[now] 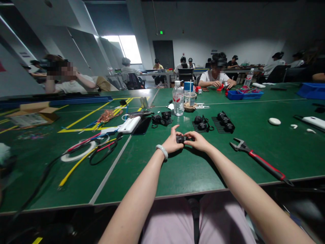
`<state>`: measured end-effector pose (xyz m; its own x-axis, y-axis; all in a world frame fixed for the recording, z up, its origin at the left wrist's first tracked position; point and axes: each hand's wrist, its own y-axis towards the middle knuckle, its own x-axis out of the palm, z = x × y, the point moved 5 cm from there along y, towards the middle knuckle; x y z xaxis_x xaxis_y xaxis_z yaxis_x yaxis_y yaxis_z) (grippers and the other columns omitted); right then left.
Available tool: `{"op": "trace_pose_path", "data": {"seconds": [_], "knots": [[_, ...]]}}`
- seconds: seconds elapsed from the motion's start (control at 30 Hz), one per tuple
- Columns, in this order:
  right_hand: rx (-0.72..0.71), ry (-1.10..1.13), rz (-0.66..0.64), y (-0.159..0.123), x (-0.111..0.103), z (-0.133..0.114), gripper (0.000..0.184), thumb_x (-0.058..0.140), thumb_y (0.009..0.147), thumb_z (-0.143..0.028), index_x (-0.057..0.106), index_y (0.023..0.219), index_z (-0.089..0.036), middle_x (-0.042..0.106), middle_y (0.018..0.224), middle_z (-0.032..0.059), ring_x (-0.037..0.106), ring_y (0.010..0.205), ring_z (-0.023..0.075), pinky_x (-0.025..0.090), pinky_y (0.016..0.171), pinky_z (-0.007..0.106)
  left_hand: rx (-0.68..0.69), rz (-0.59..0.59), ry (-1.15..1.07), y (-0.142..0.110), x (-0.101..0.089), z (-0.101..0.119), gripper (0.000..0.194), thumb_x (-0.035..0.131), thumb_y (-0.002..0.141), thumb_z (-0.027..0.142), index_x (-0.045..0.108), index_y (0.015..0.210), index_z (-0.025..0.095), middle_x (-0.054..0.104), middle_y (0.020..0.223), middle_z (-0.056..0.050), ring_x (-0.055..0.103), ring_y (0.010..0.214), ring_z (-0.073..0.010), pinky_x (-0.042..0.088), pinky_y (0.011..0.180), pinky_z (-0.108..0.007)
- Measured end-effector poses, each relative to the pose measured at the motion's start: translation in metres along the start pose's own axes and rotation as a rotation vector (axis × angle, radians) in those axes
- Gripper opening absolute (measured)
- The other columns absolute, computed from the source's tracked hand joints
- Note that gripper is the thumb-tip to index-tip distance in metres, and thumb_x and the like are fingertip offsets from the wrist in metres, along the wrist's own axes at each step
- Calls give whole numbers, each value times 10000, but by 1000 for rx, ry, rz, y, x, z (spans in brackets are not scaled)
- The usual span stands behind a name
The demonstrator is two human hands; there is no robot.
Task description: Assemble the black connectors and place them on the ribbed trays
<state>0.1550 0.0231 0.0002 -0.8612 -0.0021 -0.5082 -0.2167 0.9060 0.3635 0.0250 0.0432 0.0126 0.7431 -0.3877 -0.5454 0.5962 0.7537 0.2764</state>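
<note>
Between my two hands is a small black cylindrical part [180, 139], just above the green table [162, 176]. My left hand [172, 143], with a pale bangle [162, 152] on its wrist, is closed on the part's left side. The fingers of my right hand [199, 141] pinch its right end. Beyond my hands sit black parts [202, 123] with a ring and a black ribbed base bearing several round black parts [224, 122]. More black parts [162, 118] lie to the left of these. What exactly the held part is, I cannot make out.
An adjustable wrench [261, 162] with a red and black handle lies to the right. A water bottle [178, 100] and a cup with a straw [190, 99] stand ahead. Cables [78, 164], a white power bank [130, 124] and a cardboard box [34, 114] are leftward. People sit across the table.
</note>
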Motion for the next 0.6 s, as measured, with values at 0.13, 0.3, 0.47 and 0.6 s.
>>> {"op": "trace_pose_path", "data": {"seconds": [0.13,0.3,0.47,0.6], "knots": [[-15,-21,-3,0,1,0,341,598,652,-294,565,965,-164,539,871,44,507,780,122,408,730,268,2,3,-2,0,0,1,842,558,546,75,93,1236,201,470,922,-30,489,889,-150,367,847,-346],[-18,-63,0,0,2,0,317,555,697,-319,576,967,-155,555,850,51,509,762,120,402,712,256,6,1,-12,0,0,3,834,556,550,79,96,1237,193,476,912,-30,490,884,-148,374,838,-342],[-18,-81,-1,0,3,1,316,531,720,-334,579,962,-137,568,853,60,513,765,120,399,712,249,-3,11,13,0,0,2,809,556,544,81,135,1227,182,482,917,-31,494,878,-148,374,843,-339],[-19,-88,-9,0,3,2,319,524,727,-338,576,976,-146,570,859,59,516,774,121,397,718,249,-2,-17,71,1,0,1,659,561,545,102,299,1147,167,481,965,-47,489,891,-162,380,838,-331]]}}
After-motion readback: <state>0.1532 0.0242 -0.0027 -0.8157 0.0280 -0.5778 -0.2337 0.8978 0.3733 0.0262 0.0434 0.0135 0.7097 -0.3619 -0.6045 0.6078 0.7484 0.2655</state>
